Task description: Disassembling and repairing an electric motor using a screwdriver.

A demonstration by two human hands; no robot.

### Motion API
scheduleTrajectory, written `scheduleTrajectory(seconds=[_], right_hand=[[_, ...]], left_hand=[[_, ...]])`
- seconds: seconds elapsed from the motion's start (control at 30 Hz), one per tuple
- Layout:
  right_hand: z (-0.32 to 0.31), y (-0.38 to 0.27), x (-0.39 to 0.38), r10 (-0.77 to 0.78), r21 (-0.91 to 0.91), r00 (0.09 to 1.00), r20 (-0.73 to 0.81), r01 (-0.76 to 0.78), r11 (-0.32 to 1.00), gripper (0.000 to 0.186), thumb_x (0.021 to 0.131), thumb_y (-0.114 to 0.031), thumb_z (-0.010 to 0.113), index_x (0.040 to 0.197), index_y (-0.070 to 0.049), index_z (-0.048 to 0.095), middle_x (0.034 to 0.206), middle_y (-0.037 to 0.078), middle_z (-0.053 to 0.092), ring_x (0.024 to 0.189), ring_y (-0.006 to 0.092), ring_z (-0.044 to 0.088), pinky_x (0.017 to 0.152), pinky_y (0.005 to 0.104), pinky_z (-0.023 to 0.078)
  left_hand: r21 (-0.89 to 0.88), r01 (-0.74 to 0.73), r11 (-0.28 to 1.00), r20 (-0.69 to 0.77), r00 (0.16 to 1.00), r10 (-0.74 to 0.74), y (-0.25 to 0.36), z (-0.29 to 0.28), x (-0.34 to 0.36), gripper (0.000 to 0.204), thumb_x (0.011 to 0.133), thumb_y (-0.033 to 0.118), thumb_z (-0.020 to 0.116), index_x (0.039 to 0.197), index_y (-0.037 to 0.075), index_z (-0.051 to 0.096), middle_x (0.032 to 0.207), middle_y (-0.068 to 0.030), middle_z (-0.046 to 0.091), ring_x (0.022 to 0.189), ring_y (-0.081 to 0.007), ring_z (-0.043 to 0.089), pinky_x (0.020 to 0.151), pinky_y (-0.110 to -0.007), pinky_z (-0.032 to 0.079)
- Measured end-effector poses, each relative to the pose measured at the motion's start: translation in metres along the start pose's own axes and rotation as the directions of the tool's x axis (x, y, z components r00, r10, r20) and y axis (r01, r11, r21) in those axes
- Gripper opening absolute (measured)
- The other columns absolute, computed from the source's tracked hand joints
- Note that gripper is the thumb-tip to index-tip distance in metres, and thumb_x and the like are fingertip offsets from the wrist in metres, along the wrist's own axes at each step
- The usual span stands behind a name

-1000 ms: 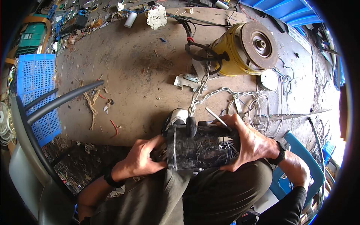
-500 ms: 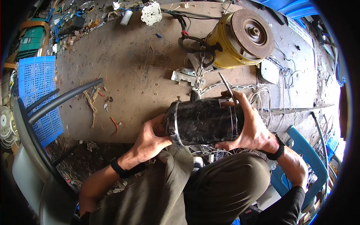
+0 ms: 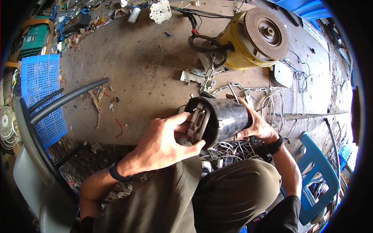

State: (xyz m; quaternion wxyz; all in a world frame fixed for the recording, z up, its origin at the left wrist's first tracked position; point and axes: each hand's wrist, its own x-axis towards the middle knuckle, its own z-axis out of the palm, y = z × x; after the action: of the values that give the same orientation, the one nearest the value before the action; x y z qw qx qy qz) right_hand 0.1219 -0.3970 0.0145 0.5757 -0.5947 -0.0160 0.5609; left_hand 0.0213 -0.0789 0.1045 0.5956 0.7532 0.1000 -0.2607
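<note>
A black, scuffed cylindrical housing [image 3: 232,116] is held above my knees, its open end tilted toward the left. In that mouth shows a brown slotted metal part [image 3: 199,121]. My left hand [image 3: 159,141] is closed on this part, its thumb by the lower rim. Around the other end of the housing wraps my right hand [image 3: 262,126]. A thin metal rod [image 3: 233,93] sticks up beside the right fingers; its lower end is hidden. Just beyond the housing, a metal chain [image 3: 237,87] lies on the worn board [image 3: 136,77].
A yellow cylindrical machine [image 3: 233,42] topped by a rusty disc stands far right of centre. At left are a blue perforated basket [image 3: 42,89] and a chair with dark tubing [image 3: 70,101]. A blue plastic chair [image 3: 320,174] is at right. Tangled wires [image 3: 229,151] lie below the housing.
The housing has turned so its left end now faces me. My left hand has moved from its side to the metal part in the mouth. My right hand still grips the other end.
</note>
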Motion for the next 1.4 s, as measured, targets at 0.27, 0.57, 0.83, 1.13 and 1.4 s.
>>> scheduleTrajectory(seconds=[0.27,0.57,0.83,1.13,1.4], right_hand=[[0.029,0.060,0.032,-0.064,0.523,0.998,-0.003,0.056,0.850,0.078,0.090,-0.025,0.088,0.151,-0.003,0.045,0.092,0.002,0.066,0.049,0.0093,0.057,0.043,0.0227,0.046],[0.052,0.090,0.057,-0.151,0.745,0.986,-0.065,0.149,0.650,0.056,0.105,-0.033,0.070,0.150,-0.008,0.049,0.112,0.002,0.066,0.062,0.0073,0.055,0.043,0.0225,0.043],[0.038,0.071,0.036,0.048,0.227,0.893,-0.447,0.061,0.972,0.033,0.101,-0.028,0.076,0.122,-0.006,0.062,0.099,0.005,0.074,0.064,0.0073,0.061,0.042,0.0245,0.043],[0.024,-0.019,-0.037,-0.044,-0.220,0.911,-0.409,-0.052,0.974,0.039,0.096,-0.037,0.077,0.102,0.001,0.068,0.065,0.002,0.056,0.059,0.0092,0.052,0.055,0.0299,0.042],[0.045,-0.052,0.000,-0.181,-0.557,0.937,-0.300,-0.018,0.830,0.051,0.094,-0.043,0.079,0.081,0.006,0.073,0.058,0.020,0.061,0.049,0.0322,0.059,0.055,0.0428,0.050]], left_hand=[[0.234,0.084,0.969,-0.014,0.996,-0.083,0.015,0.004,0.007,0.048,0.083,0.014,0.088,0.123,-0.004,0.068,0.096,-0.0145,0.081,0.087,-0.0166,0.079,0.080,-0.031,0.062],[0.247,0.127,0.961,-0.037,0.992,-0.122,0.021,-0.005,0.030,0.042,0.089,0.016,0.086,0.122,-0.005,0.070,0.089,-0.0118,0.081,0.082,-0.0082,0.072,0.072,-0.028,0.059],[0.587,-0.055,0.808,-0.017,0.997,0.081,-0.001,0.015,0.040,0.032,0.091,0.026,0.084,0.107,0.001,0.073,0.084,-0.0164,0.077,0.067,-0.0295,0.075,0.063,-0.038,0.057],[0.689,-0.218,0.691,-0.029,0.945,0.327,-0.007,0.038,0.044,0.042,0.082,0.033,0.091,0.102,0.001,0.073,0.073,-0.0134,0.070,0.061,-0.0294,0.069,0.061,-0.039,0.056],[0.703,-0.218,0.677,-0.043,0.937,0.347,-0.007,0.051,0.055,0.035,0.076,0.031,0.092,0.095,0.007,0.076,0.076,-0.0094,0.069,0.070,-0.0273,0.068,0.065,-0.040,0.056]])
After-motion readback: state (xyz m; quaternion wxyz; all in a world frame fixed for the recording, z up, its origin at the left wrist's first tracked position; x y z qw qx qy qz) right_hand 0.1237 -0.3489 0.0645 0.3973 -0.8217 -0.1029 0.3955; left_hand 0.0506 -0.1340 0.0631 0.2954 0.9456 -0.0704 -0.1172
